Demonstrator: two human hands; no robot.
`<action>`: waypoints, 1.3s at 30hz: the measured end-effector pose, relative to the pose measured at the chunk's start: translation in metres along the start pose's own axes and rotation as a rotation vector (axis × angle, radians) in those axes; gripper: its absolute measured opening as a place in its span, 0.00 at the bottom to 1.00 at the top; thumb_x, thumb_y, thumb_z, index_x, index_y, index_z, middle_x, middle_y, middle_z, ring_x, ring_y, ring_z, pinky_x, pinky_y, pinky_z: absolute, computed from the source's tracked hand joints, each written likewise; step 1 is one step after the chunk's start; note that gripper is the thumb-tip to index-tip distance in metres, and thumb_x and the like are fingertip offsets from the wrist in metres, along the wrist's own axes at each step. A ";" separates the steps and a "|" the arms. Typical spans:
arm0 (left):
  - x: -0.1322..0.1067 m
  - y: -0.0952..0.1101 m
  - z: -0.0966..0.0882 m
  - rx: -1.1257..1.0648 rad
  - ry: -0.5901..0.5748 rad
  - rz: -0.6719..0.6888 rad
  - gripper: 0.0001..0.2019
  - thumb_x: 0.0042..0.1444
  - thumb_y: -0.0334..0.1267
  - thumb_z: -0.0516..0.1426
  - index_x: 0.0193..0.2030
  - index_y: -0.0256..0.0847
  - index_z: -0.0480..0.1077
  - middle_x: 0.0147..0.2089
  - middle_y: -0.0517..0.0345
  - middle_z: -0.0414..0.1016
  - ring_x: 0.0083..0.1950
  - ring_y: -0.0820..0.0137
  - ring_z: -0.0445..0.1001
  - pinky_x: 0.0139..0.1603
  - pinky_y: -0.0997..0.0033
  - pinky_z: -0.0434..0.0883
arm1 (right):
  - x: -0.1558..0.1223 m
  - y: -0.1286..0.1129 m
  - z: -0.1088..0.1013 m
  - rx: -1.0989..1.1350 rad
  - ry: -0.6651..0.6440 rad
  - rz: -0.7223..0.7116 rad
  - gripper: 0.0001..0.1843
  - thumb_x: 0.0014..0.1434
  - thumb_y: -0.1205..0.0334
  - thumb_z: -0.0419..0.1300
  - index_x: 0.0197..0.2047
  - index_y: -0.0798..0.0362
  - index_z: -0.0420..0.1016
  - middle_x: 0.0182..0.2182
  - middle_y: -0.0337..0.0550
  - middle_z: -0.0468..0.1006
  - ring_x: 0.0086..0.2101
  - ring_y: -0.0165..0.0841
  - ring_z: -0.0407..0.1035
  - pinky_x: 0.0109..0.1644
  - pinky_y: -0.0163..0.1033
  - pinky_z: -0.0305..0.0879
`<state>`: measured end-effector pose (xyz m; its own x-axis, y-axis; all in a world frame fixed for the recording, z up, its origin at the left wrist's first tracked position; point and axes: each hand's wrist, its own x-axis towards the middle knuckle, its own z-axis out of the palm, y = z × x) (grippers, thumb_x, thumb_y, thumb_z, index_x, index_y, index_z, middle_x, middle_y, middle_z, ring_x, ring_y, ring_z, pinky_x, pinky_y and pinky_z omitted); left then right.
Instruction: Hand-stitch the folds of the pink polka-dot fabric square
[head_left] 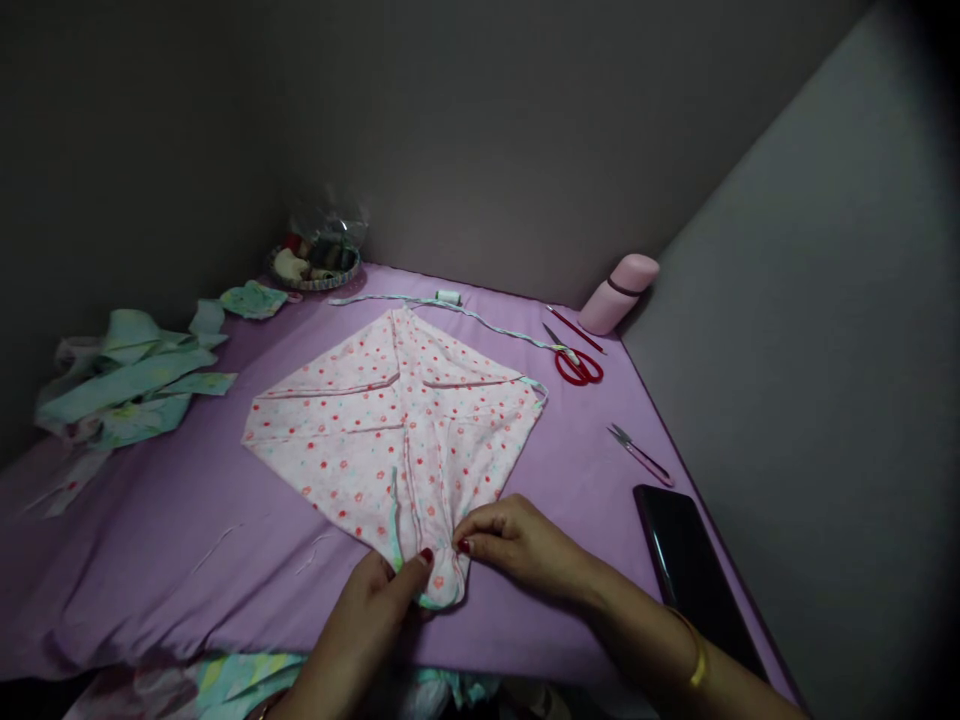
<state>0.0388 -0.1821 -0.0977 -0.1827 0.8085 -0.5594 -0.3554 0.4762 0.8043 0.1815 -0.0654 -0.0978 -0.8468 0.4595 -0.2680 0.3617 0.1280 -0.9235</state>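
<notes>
A pink floral cloth (390, 420) lies spread flat in a diamond shape on the purple surface (187, 540). Its near corner is bunched between my two hands. My left hand (375, 600) pinches that corner from the left, thumb on top, beside a strip of green edging. My right hand (517, 545) pinches the same corner from the right, fingers closed on the fabric. A yellow band sits on my right wrist.
Red-handled scissors (576, 362) and a thin red stick lie at the far right, near a pink case (619, 292). Small thread snips (637, 455) and a dark phone (690, 575) lie to the right. Green fabric scraps (127, 375) pile at left; a small basket (315, 262) and thread spool (448, 297) stand at the back.
</notes>
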 end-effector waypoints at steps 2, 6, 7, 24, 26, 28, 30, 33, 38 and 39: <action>0.001 -0.001 -0.001 0.003 -0.016 0.010 0.16 0.44 0.49 0.59 0.24 0.36 0.69 0.22 0.62 0.66 0.24 0.76 0.59 0.26 0.77 0.59 | 0.000 0.000 0.001 -0.022 0.006 -0.003 0.10 0.54 0.69 0.55 0.34 0.57 0.78 0.28 0.39 0.76 0.30 0.26 0.67 0.35 0.28 0.60; 0.003 -0.003 -0.001 0.006 -0.026 0.016 0.18 0.42 0.52 0.59 0.23 0.36 0.67 0.20 0.63 0.64 0.23 0.76 0.58 0.25 0.77 0.58 | 0.000 -0.002 0.000 -0.068 -0.001 -0.010 0.11 0.54 0.71 0.55 0.35 0.56 0.79 0.27 0.39 0.76 0.30 0.26 0.68 0.35 0.27 0.60; 0.003 -0.003 -0.001 0.008 -0.023 0.022 0.18 0.42 0.52 0.59 0.22 0.36 0.67 0.20 0.63 0.63 0.23 0.76 0.57 0.25 0.77 0.58 | 0.000 -0.004 0.000 -0.084 -0.003 -0.010 0.11 0.54 0.71 0.54 0.35 0.56 0.79 0.27 0.39 0.76 0.30 0.26 0.68 0.35 0.27 0.60; 0.004 -0.004 -0.001 0.043 0.020 0.010 0.14 0.47 0.47 0.57 0.20 0.38 0.65 0.18 0.65 0.62 0.22 0.76 0.56 0.24 0.77 0.57 | -0.004 -0.007 0.011 -0.201 0.082 0.009 0.12 0.56 0.68 0.52 0.34 0.56 0.78 0.26 0.39 0.76 0.28 0.27 0.67 0.32 0.28 0.57; 0.002 -0.003 -0.001 0.011 0.018 -0.010 0.13 0.47 0.45 0.57 0.21 0.37 0.66 0.19 0.65 0.63 0.22 0.76 0.57 0.24 0.78 0.57 | -0.005 -0.002 0.011 -0.129 0.086 0.014 0.11 0.56 0.68 0.53 0.34 0.58 0.77 0.26 0.39 0.76 0.28 0.27 0.67 0.33 0.28 0.58; 0.000 -0.003 -0.001 -0.020 0.007 -0.021 0.12 0.48 0.43 0.56 0.22 0.37 0.67 0.21 0.63 0.65 0.24 0.76 0.60 0.26 0.78 0.59 | -0.005 0.000 0.010 -0.100 0.081 0.012 0.11 0.56 0.68 0.53 0.35 0.58 0.77 0.27 0.39 0.75 0.29 0.27 0.67 0.33 0.29 0.58; -0.001 -0.003 -0.001 -0.057 -0.005 -0.037 0.11 0.49 0.43 0.56 0.23 0.37 0.67 0.22 0.62 0.66 0.26 0.74 0.62 0.29 0.77 0.61 | -0.004 0.001 0.009 -0.096 0.070 0.013 0.11 0.55 0.68 0.53 0.35 0.58 0.77 0.27 0.39 0.75 0.29 0.27 0.66 0.34 0.29 0.58; 0.000 -0.003 -0.001 -0.069 -0.006 -0.067 0.11 0.47 0.44 0.58 0.25 0.37 0.68 0.23 0.62 0.67 0.26 0.74 0.62 0.29 0.76 0.62 | -0.003 0.000 0.008 -0.083 0.046 0.013 0.11 0.56 0.67 0.54 0.35 0.57 0.78 0.27 0.38 0.75 0.29 0.27 0.66 0.34 0.29 0.59; 0.003 -0.004 -0.002 -0.019 -0.050 -0.016 0.16 0.45 0.51 0.58 0.24 0.37 0.67 0.21 0.63 0.62 0.24 0.75 0.58 0.27 0.76 0.61 | -0.001 0.000 0.007 -0.020 0.031 0.014 0.11 0.57 0.66 0.54 0.36 0.56 0.78 0.29 0.39 0.76 0.31 0.28 0.68 0.36 0.30 0.60; 0.003 -0.004 -0.002 -0.019 -0.061 -0.008 0.17 0.44 0.51 0.58 0.23 0.38 0.66 0.20 0.63 0.62 0.24 0.75 0.58 0.27 0.76 0.60 | -0.001 -0.001 0.007 -0.023 0.029 0.018 0.11 0.57 0.66 0.54 0.37 0.55 0.78 0.29 0.39 0.76 0.32 0.28 0.68 0.37 0.30 0.61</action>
<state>0.0378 -0.1820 -0.1027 -0.1235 0.8247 -0.5519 -0.3737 0.4765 0.7958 0.1795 -0.0725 -0.0987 -0.8285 0.4870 -0.2765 0.3863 0.1394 -0.9118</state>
